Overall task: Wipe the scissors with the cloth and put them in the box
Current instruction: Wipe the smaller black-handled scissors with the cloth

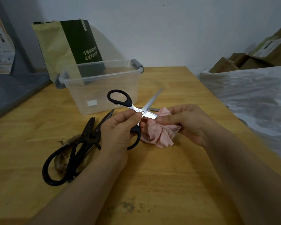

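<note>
Steel scissors with black handles (120, 99) are spread wide open above the wooden table (169, 176). My left hand (118, 130) grips them near the pivot, its fingers round the lower handle. A crumpled pink cloth (157, 132) is bunched in my right hand (188, 122), whose thumb and fingers pinch it around the tip of one blade. The other blade points up and to the right. Just behind the scissors stands the clear plastic box (101, 82) with grey clips, holding nothing that I can see.
Two pairs of old black iron shears (75, 151) lie on the table left of my left hand, on some brown fluff. A green and yellow paper bag (68, 49) leans behind the box. White plastic sheeting (250, 98) and cardboard boxes (243, 60) are at the right.
</note>
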The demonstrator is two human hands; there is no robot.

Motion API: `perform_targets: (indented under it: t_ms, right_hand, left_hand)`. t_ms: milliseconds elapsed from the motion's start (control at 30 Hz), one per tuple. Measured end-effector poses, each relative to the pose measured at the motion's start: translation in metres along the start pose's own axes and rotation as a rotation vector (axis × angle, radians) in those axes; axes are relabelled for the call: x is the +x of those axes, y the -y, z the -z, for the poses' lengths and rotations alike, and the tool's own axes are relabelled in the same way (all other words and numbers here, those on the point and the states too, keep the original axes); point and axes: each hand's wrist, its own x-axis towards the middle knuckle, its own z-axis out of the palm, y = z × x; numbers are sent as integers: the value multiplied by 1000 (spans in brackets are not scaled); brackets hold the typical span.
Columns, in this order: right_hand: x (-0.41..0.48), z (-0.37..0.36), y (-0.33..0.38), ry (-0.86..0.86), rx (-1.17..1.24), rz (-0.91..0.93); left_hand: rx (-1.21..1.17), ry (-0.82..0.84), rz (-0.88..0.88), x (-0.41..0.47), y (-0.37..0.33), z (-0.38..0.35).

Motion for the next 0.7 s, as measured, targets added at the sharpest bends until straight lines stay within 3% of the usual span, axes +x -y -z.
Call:
perform_targets:
  t_ms: [167, 267, 400, 533, 700]
  right_hand:
    - [1, -3, -1, -81, -9, 72]
    - [3, -4, -1, -294, 4, 253]
    - [3, -1, 1, -544, -303, 527]
    - [-1, -20, -5, -390, -557, 572]
    - [0, -27, -14, -285, -699, 679]
  left_hand:
    - [40, -7, -56, 1, 2, 1]
    - [84, -39, -147, 0, 3, 1]
    - [132, -47, -182, 2, 5, 2]
    - [176, -23, -200, 0, 8, 0]
    - [179, -19, -216, -2, 10, 0]
